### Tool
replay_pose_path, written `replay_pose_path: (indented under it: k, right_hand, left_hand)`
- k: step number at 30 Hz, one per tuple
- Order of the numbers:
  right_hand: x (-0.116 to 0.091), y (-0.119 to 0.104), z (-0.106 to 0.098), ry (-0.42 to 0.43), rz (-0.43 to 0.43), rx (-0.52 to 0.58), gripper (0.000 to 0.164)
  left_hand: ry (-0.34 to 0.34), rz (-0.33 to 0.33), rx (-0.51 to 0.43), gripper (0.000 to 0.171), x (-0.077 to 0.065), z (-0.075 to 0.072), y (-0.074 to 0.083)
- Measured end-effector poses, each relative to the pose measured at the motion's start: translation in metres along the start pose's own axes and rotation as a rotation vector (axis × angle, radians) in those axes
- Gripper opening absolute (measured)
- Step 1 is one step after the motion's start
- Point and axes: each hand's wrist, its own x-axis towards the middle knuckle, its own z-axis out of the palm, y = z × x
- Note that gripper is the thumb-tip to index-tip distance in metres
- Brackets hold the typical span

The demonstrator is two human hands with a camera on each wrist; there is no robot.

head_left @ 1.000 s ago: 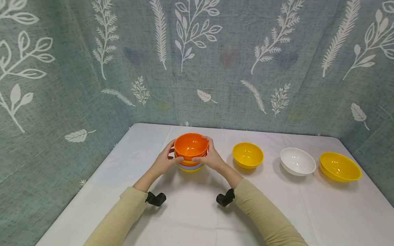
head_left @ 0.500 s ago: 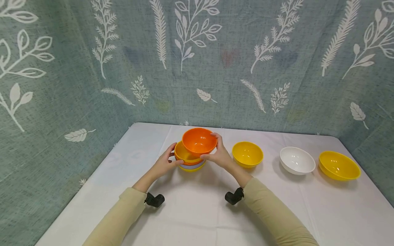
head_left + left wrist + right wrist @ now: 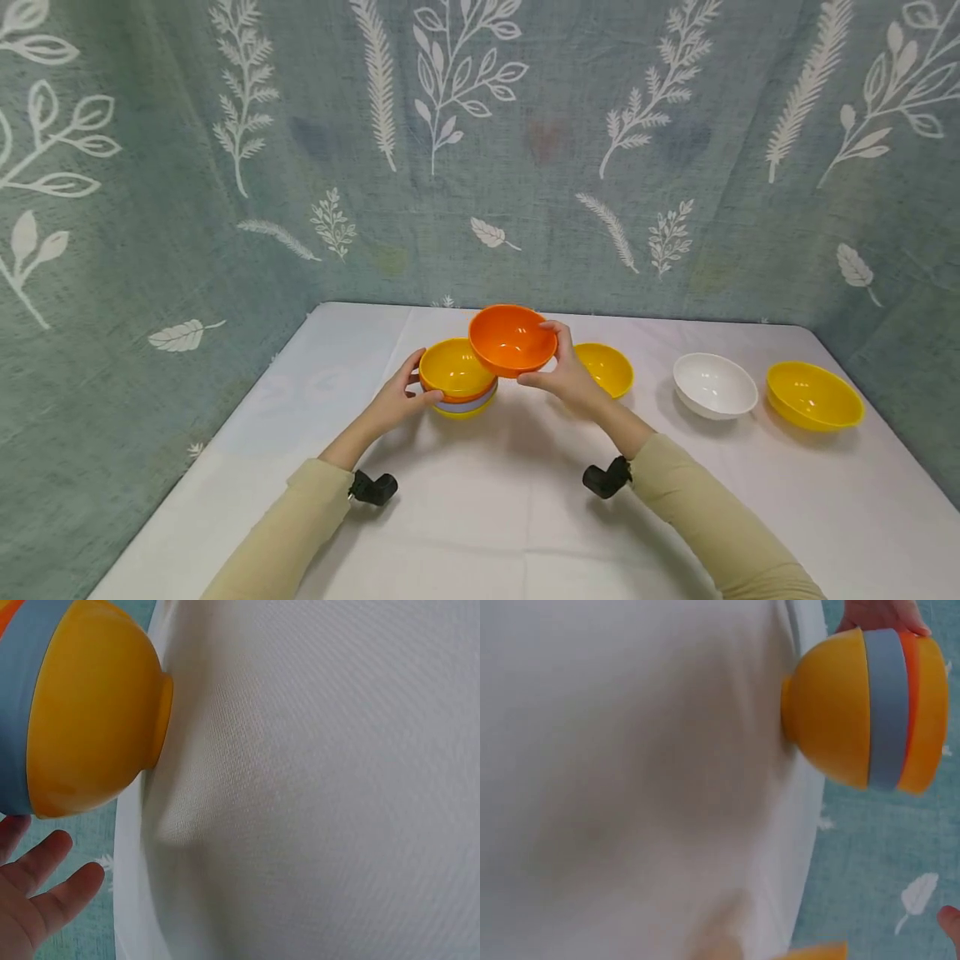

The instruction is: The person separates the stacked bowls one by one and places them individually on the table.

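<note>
An orange bowl (image 3: 513,340) hangs in the air in the head view, pinched at its right rim by my right hand (image 3: 573,382). Just left of it and lower stands a stack of nested bowls. A yellow bowl (image 3: 456,368) tops the stack; below it show an orange band, a blue-grey bowl (image 3: 887,709) and a yellow bottom bowl (image 3: 101,712). With thumb in front and fingers at the left side, my left hand (image 3: 395,398) holds the upper yellow bowl. The right wrist view shows only a right fingertip at its edge; the held orange bowl is out of sight there.
Right of the stack, a yellow bowl (image 3: 609,369) is partly hidden behind my right hand. Farther right stand a white bowl (image 3: 715,386) and another yellow bowl (image 3: 813,397). A white cloth (image 3: 465,517) covers the table; a leaf-patterned curtain (image 3: 480,167) hangs behind.
My right hand has lifted the orange bowl off the stack and carried it to the right, uncovering the yellow bowl beneath. The left hand has let go of the orange bowl and stays at the stack.
</note>
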Motion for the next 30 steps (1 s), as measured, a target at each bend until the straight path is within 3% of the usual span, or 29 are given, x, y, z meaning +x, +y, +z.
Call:
replay_pose_path:
  k: [6, 12, 15, 22, 26, 30]
  right_hand:
    - [-0.022, -0.003, -0.035, 0.05, -0.031, -0.032, 0.084]
    - [-0.06, -0.003, -0.082, 0.139, -0.011, -0.157, 0.078]
    - [-0.083, 0.0, -0.108, 0.204, -0.008, -0.222, 0.078]
    - [-0.138, 0.017, -0.162, 0.327, -0.003, -0.283, 0.073]
    - [-0.171, 0.026, -0.187, 0.384, 0.039, -0.438, 0.071]
    - [-0.2, 0.045, -0.217, 0.442, 0.123, -0.552, 0.068]
  left_hand:
    - [-0.003, -0.017, 0.012, 0.081, -0.002, -0.002, 0.003]
    - [-0.022, -0.031, 0.017, 0.079, -0.014, -0.006, 0.029]
    - [-0.027, -0.031, 0.026, 0.079, -0.016, -0.006, 0.033]
    - [-0.012, -0.014, 0.036, 0.086, -0.002, -0.005, 0.002]
    - [-0.003, 0.034, 0.06, 0.091, 0.0, -0.003, -0.002]
    - [-0.011, 0.032, 0.054, 0.091, 0.0, -0.001, 0.001]
